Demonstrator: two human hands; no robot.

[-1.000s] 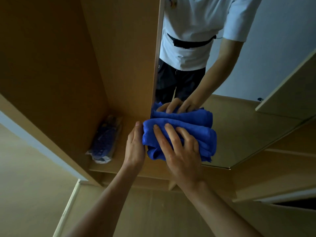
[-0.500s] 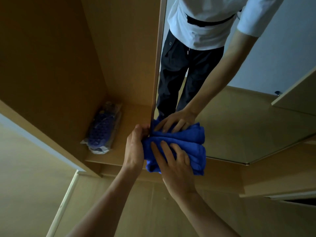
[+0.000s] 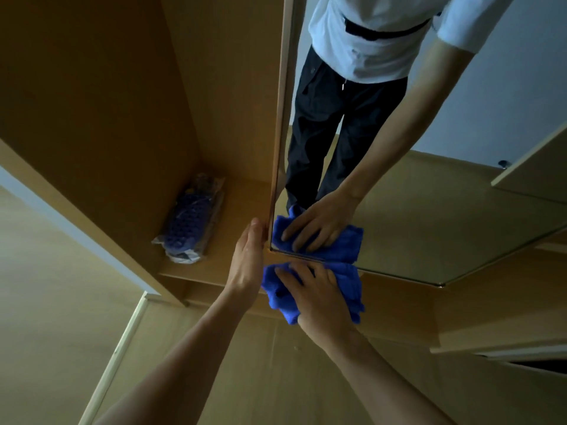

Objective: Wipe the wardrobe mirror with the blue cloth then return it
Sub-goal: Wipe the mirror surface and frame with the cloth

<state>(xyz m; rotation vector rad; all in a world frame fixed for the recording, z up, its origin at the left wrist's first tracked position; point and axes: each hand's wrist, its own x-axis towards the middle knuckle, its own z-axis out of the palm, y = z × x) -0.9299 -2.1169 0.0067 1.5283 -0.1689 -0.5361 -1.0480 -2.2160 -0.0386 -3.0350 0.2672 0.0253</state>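
View from a head-worn camera, looking down at an open light-wood wardrobe. A tall frameless mirror (image 3: 445,210) fixed to the wardrobe door reflects the person's legs, white shirt and arm. The right hand (image 3: 316,299) lies flat, fingers spread and straight, pressing a bunched bright blue microfibre cloth (image 3: 348,285) against the door. Over the past second the cloth has slid down from the lower glass to the bottom left corner; it now sits almost wholly on the wooden panel (image 3: 399,289) just under the mirror's bottom edge, only its top meeting the glass. The left hand (image 3: 247,265) rests with straight fingers along the door's left edge, steadying it and holding nothing. A clear plastic packet of something dark blue (image 3: 191,222) lies on the wardrobe shelf inside. The downward stroke looks finished at this corner; whether more glass needs wiping cannot be told, and the cloth has not yet been returned
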